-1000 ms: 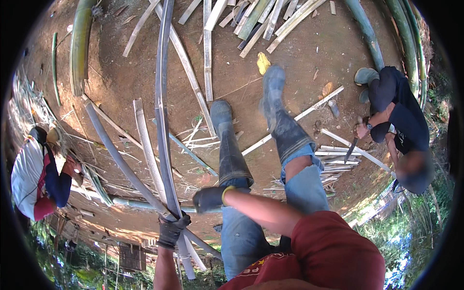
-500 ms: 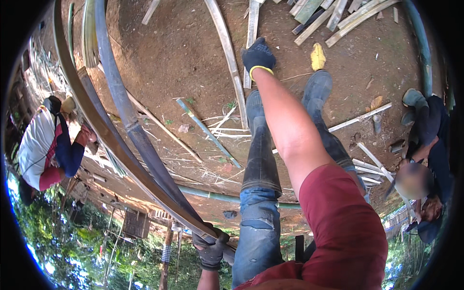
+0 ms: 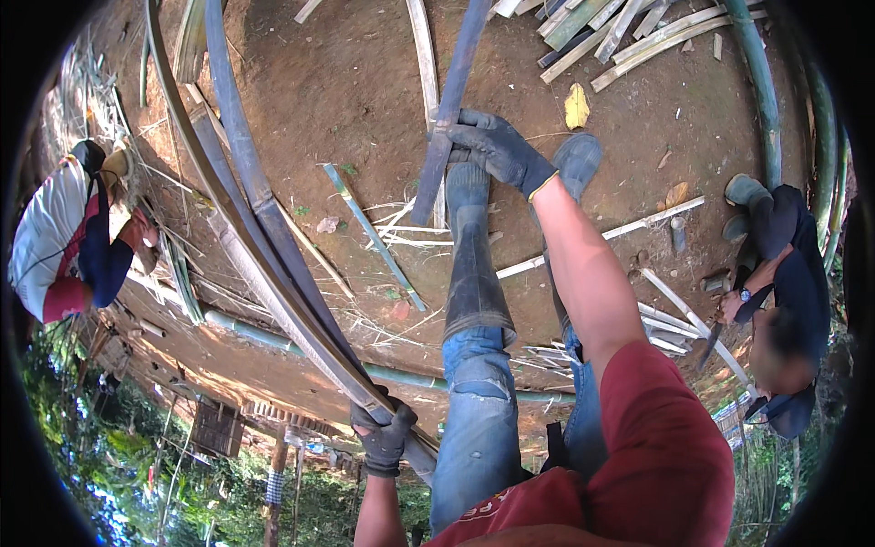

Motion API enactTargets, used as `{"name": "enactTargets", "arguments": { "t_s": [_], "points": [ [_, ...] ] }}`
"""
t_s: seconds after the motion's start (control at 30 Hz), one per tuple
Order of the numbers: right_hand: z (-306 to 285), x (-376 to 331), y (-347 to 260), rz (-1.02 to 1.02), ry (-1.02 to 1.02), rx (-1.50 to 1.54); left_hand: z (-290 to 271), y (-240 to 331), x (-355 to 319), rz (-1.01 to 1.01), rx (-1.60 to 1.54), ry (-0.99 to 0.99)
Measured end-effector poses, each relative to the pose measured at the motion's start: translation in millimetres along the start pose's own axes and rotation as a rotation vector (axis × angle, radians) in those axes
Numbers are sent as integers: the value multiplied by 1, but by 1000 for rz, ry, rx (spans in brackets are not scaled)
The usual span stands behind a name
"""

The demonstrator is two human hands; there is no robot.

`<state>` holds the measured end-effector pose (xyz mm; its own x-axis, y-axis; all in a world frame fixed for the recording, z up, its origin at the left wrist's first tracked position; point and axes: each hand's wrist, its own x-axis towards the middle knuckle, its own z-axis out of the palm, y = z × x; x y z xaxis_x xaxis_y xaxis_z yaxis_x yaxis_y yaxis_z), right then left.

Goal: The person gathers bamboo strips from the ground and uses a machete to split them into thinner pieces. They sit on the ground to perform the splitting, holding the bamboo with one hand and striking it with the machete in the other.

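So the right hand (image 3: 497,153) is reaching out ahead, fingers closed around a dark bamboo strip (image 3: 463,68), gripping it close to its near end, with a short tail poking past the glove just beside the left boot (image 3: 474,264) and the rest running out of view up top. The left hand (image 3: 384,438) is down by the left knee, fingers wrapped around the near ends of at least 2 long strips, a curved light-brown strip (image 3: 283,301) and a greyish strip (image 3: 260,196), both sweeping off to the upper left; can't tell if a 3rd is in that grip. My 2 cents: holding a strip this near its end leaves most of the length hanging out front, so I'd squeeze firmly, go slow and expect the far end to lag and whip a bit. Sliding the right hand further up would probably balance it better. For the left bunch, I'd line up the near ends and nest the curves so they don't fan out. Split edges are likely sharp, so no letting strips slide through the gloves. Also mind the far tips: there's a co-worker (image 3: 55,242) crouched over on the left.
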<state>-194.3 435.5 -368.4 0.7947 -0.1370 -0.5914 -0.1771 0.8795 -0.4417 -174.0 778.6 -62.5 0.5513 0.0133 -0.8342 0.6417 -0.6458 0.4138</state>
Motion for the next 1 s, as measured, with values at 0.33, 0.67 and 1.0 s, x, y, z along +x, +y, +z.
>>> {"name": "enactTargets", "arguments": {
  "t_s": [0.33,0.67,1.0],
  "points": [
    [145,-134,31,65,33,-141,-9,42,19,142,95,-192],
    [284,-245,45,218,-136,-879,-37,105,14,-95,116,-457],
    [246,-198,37,525,65,-151,-46,95,34,-414,311,-524]
  ]
}}
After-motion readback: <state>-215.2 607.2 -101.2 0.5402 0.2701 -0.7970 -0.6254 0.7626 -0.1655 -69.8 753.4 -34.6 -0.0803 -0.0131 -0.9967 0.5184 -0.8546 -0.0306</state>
